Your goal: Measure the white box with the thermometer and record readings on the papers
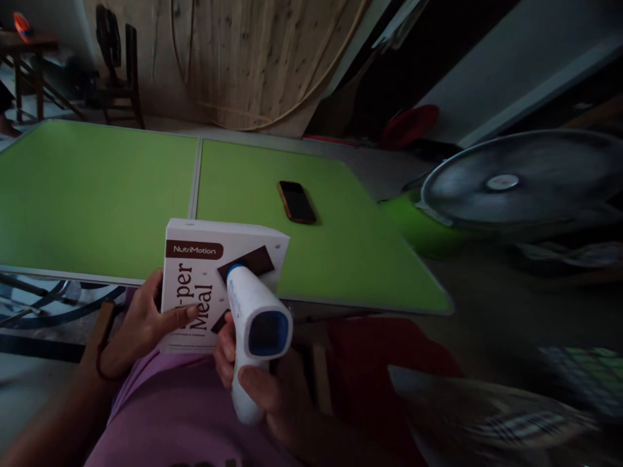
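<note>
My left hand [158, 318] grips a white box [189, 279] by its left side, the thumb lying across the printed front. Brown lettering on it reads "NutriMotion" and "Meal". In my right hand [257, 383] is a white infrared thermometer [256, 305], held by its handle with the fingers wrapped round. Its dark blue-framed screen faces me, and the blue-rimmed nose points at the front of the box. Whether nose and box touch, I cannot tell. Both are held in front of my body, by the near edge of the green table [121, 188].
A smartphone [296, 202] lies on the table's right half. At right stands a large round fan [516, 181] beside a green tub [423, 227]. A red chair [384, 363] and plastic bag [487, 402] are close on my right. A wooden chair [119, 87] stands behind the table.
</note>
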### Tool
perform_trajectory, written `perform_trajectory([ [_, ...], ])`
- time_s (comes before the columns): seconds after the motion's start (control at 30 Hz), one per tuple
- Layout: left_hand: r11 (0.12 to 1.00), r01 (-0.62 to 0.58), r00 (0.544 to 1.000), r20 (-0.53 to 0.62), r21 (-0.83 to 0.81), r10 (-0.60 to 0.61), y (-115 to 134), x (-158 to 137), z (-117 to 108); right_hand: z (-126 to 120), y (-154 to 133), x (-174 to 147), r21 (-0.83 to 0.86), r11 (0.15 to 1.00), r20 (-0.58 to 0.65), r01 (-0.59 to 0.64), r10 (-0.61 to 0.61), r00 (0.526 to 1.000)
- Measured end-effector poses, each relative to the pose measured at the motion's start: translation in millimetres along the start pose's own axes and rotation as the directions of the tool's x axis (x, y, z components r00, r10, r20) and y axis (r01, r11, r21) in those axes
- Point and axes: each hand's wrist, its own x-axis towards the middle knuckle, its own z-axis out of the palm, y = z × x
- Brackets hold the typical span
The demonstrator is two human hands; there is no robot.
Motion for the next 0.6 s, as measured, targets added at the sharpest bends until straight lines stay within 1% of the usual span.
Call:
perform_trajectory([
  [0.03, 1.000, 0.000, 1.000, 0.000, 0.003, 0.000, -0.3, 0.1, 1.0, 2.9, -2.2, 0.7, 0.036, 0.999, 0.004, -0.012, 0.012, 1.000],
  [0.1, 1.000, 0.009, 1.000, 0.008, -0.003, -0.009, -2.1, 1.3, 2.4, 7.8, -6.7, 3.1, 0.107, 0.994, 0.051, -0.033, 0.028, 0.998],
  [0.17, 1.000, 0.018, 1.000, 0.012, -0.008, -0.018, -4.0, 3.0, 2.9, 11.3, -10.6, 6.0, 0.126, 0.991, 0.091, -0.039, 0.028, 0.995],
  [0.27, 1.000, 0.018, 1.000, 0.022, -0.020, -0.017, -7.3, 5.3, 2.7, 13.2, -11.7, 9.1, 0.147, 0.988, 0.065, -0.051, 0.042, 0.997],
  [0.37, 0.999, 0.028, 0.999, 0.027, -0.037, -0.027, -12.6, 7.2, 1.6, 12.6, -7.4, 11.3, 0.138, 0.990, 0.048, -0.032, 0.026, 0.999],
  [0.47, 0.997, 0.049, 0.998, 0.032, -0.066, -0.047, -17.8, 8.7, 1.0, 11.7, -3.5, 13.9, 0.116, 0.993, 0.046, -0.024, 0.019, 0.999],
  [0.6, 0.996, 0.057, 0.998, 0.033, -0.075, -0.055, -19.7, 9.1, 2.1, 11.0, -2.1, 16.8, 0.155, 0.988, 0.059, -0.009, 0.000, 0.998],
])
